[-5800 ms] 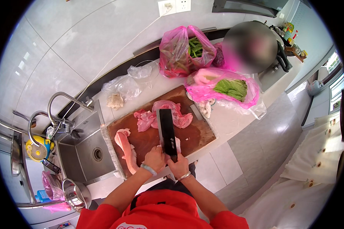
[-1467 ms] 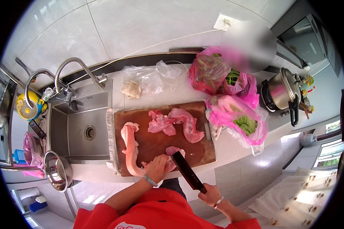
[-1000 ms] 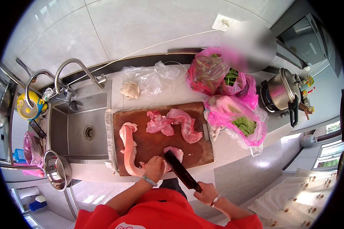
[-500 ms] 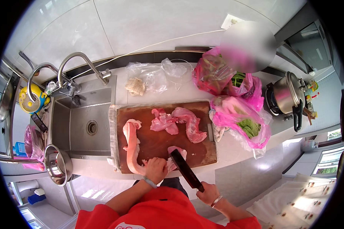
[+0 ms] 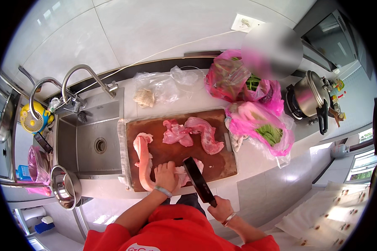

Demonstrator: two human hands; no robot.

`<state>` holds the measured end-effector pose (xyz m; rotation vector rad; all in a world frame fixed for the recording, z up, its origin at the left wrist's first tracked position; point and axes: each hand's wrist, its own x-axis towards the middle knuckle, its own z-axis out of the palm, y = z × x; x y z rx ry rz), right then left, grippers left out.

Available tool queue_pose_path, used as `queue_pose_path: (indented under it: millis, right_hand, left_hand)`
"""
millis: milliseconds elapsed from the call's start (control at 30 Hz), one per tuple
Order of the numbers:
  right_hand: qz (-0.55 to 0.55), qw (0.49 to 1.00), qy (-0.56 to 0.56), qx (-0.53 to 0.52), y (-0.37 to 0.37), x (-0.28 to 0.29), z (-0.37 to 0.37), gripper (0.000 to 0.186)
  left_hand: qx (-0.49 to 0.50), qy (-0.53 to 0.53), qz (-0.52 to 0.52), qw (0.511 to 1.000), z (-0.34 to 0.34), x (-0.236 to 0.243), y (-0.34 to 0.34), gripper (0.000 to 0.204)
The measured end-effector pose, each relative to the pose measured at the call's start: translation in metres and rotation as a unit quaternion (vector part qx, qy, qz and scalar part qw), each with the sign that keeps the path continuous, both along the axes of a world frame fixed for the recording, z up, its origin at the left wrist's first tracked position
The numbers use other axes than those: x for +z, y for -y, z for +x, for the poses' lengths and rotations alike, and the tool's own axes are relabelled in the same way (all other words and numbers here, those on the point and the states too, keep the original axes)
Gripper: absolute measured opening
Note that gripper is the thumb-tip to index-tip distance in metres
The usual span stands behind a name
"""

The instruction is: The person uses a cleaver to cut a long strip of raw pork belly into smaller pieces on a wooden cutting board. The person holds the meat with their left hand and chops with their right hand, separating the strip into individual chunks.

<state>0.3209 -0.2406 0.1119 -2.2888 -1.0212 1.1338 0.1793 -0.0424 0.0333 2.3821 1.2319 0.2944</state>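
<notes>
My right hand [image 5: 221, 209] is wrapped round the handle of a dark, broad-bladed cleaver [image 5: 199, 180]. Its blade lies across a pale pink piece of raw meat [image 5: 183, 175] at the near edge of the brown cutting board [image 5: 224, 169]. My left hand [image 5: 166, 177] presses on the left part of that piece, fingers pointing away from me; their undersides are hidden. Just left of it curves a long fatty strip of meat [image 5: 144, 161]. Farther up the board lie a pink lump [image 5: 176, 134] and a thick curved piece [image 5: 207, 136].
Left of the board is a steel sink [image 5: 84, 146] with a metal bowl [image 5: 65, 187] at its near corner. Behind lie clear plastic bags [image 5: 163, 85] and a cloth [image 5: 144, 98]. Pink bags of vegetables [image 5: 243, 121] crowd the right; a pressure cooker [image 5: 310, 96] stands beyond.
My left hand has shifted slightly left and away from me, its fingers now stretched farther forward. The cleaver is more upright in view and a little farther left. The whole view has shifted slightly.
</notes>
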Motion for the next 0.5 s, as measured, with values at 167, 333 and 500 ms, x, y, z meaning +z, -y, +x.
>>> queue_pose_path:
  millis: [167, 333, 500]
  right_hand:
    - [0.010, 0.998, -0.009, -0.061, -0.001, 0.003, -0.019, 0.021]
    - [0.041, 0.993, -0.023, -0.107, 0.008, -0.016, -0.040, 0.021]
    - [0.018, 0.994, 0.036, -0.101, 0.027, -0.031, -0.053, 0.021]
  left_hand:
    - [-0.169, 0.125, 0.056, 0.976, -0.006, -0.018, 0.007, 0.035]
    - [-0.155, 0.022, -0.008, 0.988, -0.003, 0.006, 0.013, 0.034]
    - [-0.193, -0.017, 0.004, 0.981, -0.008, -0.001, 0.012, 0.029]
